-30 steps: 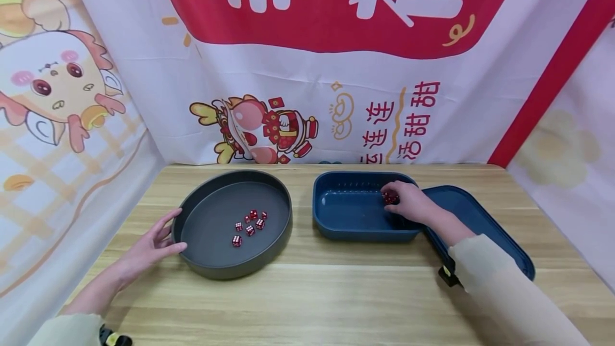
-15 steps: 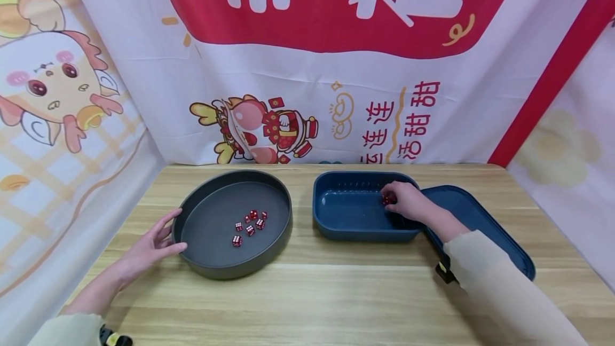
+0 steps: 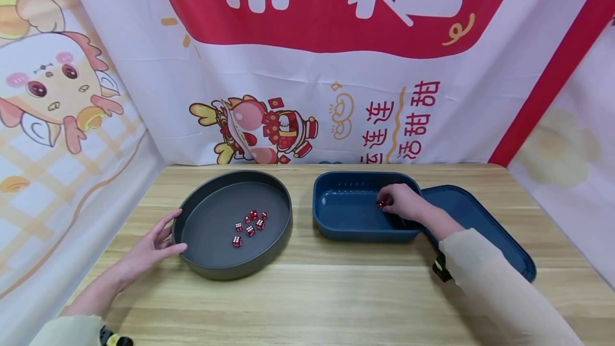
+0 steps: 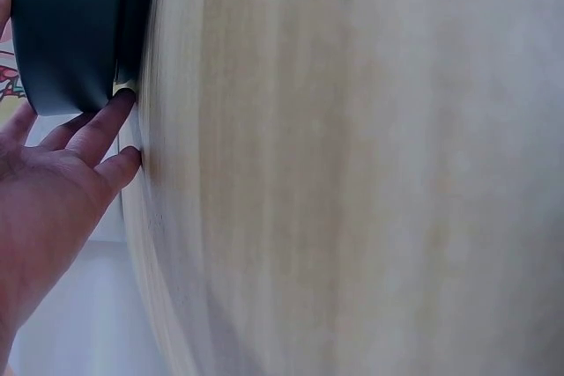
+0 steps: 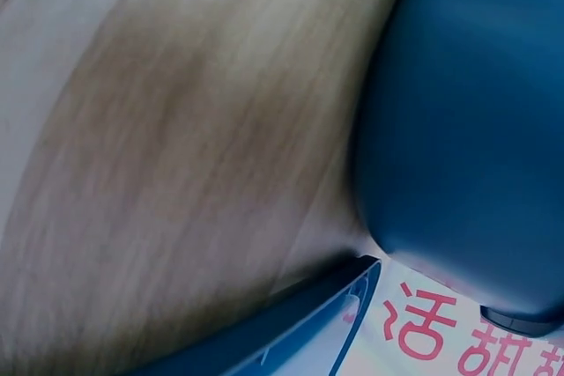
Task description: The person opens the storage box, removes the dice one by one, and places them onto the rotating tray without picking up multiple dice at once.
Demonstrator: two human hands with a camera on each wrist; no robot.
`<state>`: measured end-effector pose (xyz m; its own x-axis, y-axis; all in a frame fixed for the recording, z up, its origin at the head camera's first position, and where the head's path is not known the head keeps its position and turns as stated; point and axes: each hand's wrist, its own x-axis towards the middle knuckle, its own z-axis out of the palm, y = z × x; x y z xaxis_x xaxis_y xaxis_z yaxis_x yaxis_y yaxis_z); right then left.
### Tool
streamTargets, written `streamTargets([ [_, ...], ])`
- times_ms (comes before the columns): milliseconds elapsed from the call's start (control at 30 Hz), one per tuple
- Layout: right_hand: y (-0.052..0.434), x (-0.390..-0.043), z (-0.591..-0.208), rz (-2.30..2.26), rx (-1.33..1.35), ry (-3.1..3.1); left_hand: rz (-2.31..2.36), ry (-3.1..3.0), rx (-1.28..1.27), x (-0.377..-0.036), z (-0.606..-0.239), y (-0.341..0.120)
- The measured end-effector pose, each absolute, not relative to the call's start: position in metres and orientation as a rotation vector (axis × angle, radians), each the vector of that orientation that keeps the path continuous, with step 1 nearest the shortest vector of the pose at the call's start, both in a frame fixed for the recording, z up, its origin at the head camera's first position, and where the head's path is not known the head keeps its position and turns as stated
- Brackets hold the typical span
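Dice (image 3: 249,223) sit in the grey tray (image 3: 192,255) my flat left hand (image 3: 149,250) touches; my right hand (image 3: 403,203), slid leftward, pinches dice inside the blue bin (image 3: 336,228).

The head camera looked forward and down over the whole table (image 3: 307,292). Each wrist camera sat close against the tabletop, sharing the grey tray (image 4: 70,33) and blue box (image 5: 476,129) with it
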<state>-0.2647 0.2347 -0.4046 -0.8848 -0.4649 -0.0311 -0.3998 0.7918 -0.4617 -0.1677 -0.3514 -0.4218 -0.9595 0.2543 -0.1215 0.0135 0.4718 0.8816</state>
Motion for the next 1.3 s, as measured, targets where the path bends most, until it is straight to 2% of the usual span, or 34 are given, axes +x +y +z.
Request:
streamTargets([
  [333,0.233,-0.267,-0.408,-0.647,-0.681,2.859,1.500,2.481,0.232,-0.169,-0.425,-0.352],
  [700,0.231,-0.258,-0.389,-0.763,-0.645,2.893,1.497,2.483,0.232,-0.168,-0.423,-0.353],
  [1300,0.170,-0.245,-0.358,-1.035,-0.938,2.827,1.520,2.483,0.251,-0.168,-0.424,-0.353],
])
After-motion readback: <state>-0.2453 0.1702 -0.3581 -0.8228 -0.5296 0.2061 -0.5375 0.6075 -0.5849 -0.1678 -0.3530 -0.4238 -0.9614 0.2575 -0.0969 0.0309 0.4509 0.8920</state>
